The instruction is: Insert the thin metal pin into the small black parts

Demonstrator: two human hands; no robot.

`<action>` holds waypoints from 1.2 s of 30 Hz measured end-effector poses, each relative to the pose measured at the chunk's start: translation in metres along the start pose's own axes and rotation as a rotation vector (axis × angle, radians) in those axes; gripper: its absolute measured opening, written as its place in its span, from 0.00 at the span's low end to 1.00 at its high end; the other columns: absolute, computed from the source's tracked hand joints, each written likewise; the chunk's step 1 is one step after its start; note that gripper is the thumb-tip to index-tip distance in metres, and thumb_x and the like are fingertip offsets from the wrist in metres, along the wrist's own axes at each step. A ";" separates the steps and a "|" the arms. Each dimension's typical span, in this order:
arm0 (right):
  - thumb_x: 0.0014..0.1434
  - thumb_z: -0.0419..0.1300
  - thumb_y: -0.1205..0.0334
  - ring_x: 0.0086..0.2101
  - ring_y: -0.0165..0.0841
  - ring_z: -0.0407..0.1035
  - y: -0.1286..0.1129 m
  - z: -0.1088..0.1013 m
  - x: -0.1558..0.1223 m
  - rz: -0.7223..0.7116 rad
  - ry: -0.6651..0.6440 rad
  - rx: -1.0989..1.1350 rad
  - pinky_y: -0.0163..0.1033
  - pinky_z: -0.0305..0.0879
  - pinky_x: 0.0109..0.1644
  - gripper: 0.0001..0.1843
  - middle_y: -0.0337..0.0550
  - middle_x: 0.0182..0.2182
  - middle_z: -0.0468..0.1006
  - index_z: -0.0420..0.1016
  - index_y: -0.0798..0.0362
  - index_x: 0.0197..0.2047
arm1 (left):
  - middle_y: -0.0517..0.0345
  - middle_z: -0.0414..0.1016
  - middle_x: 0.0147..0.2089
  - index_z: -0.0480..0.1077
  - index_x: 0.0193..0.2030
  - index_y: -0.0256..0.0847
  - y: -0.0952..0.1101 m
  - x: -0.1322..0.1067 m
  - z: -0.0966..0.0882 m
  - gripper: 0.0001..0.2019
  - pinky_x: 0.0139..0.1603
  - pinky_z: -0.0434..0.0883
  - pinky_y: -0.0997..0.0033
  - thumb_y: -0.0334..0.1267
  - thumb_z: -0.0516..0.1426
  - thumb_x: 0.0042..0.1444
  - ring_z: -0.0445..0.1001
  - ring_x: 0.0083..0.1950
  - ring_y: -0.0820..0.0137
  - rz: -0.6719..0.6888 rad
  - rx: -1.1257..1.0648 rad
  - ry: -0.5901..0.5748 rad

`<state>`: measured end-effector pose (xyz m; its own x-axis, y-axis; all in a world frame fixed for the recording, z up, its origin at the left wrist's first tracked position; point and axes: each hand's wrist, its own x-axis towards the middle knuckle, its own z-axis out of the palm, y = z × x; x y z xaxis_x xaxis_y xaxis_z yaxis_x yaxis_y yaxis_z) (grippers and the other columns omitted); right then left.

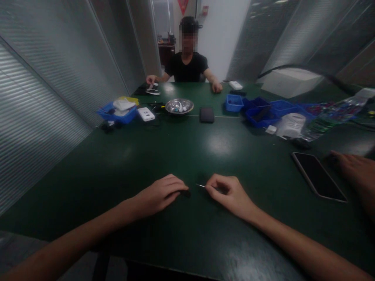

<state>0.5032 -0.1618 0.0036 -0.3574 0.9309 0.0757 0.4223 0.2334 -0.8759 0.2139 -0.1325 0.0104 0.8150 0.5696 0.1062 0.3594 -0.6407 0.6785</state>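
Observation:
My left hand (162, 193) rests on the dark green table (123, 164), fingers curled and pinching a small black part (185, 192) at their tips. My right hand (230, 192) lies just to its right, fingers closed on a thin metal tool (200, 185) whose tip points left toward the black part. A small gap separates the tool tip and the part. Both forearms come in from the bottom edge.
A phone (318, 176) lies at the right beside another person's hand (356, 168). Across the table sits a person in black (187, 66). A metal bowl (179, 105), black box (206, 115), white device (145, 114) and blue trays (234, 103) line the far half.

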 end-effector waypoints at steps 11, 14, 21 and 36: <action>0.67 0.59 0.57 0.26 0.29 0.64 -0.003 0.000 -0.003 -0.002 -0.009 -0.016 0.35 0.58 0.30 0.12 0.38 0.25 0.73 0.77 0.54 0.34 | 0.52 0.75 0.60 0.74 0.62 0.47 -0.100 -0.042 -0.084 0.18 0.64 0.69 0.52 0.41 0.55 0.68 0.73 0.60 0.59 -0.279 0.278 0.279; 0.67 0.59 0.56 0.26 0.29 0.64 -0.002 0.000 -0.003 -0.003 -0.005 -0.017 0.35 0.58 0.30 0.13 0.37 0.25 0.73 0.77 0.54 0.34 | 0.50 0.78 0.57 0.76 0.59 0.46 -0.136 -0.057 -0.115 0.19 0.60 0.71 0.54 0.46 0.57 0.65 0.76 0.56 0.57 -0.407 0.353 0.435; 0.67 0.59 0.57 0.26 0.29 0.64 0.000 0.001 0.001 -0.003 -0.013 -0.031 0.35 0.58 0.30 0.12 0.37 0.25 0.72 0.77 0.53 0.34 | 0.50 0.76 0.60 0.72 0.63 0.44 -0.171 -0.096 -0.142 0.29 0.55 0.72 0.61 0.55 0.60 0.59 0.77 0.55 0.58 -0.557 0.299 0.501; 0.67 0.59 0.57 0.25 0.29 0.65 0.001 0.004 0.000 -0.006 -0.010 -0.034 0.35 0.58 0.30 0.12 0.37 0.25 0.73 0.77 0.53 0.35 | 0.60 0.79 0.48 0.77 0.48 0.36 -0.171 -0.112 -0.150 0.17 0.47 0.68 0.71 0.48 0.64 0.61 0.73 0.43 0.69 -0.740 0.281 0.579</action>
<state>0.5007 -0.1628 0.0012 -0.3679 0.9268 0.0759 0.4483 0.2483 -0.8587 -0.0070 -0.0098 -0.0081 0.0184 0.9932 0.1149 0.8461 -0.0767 0.5275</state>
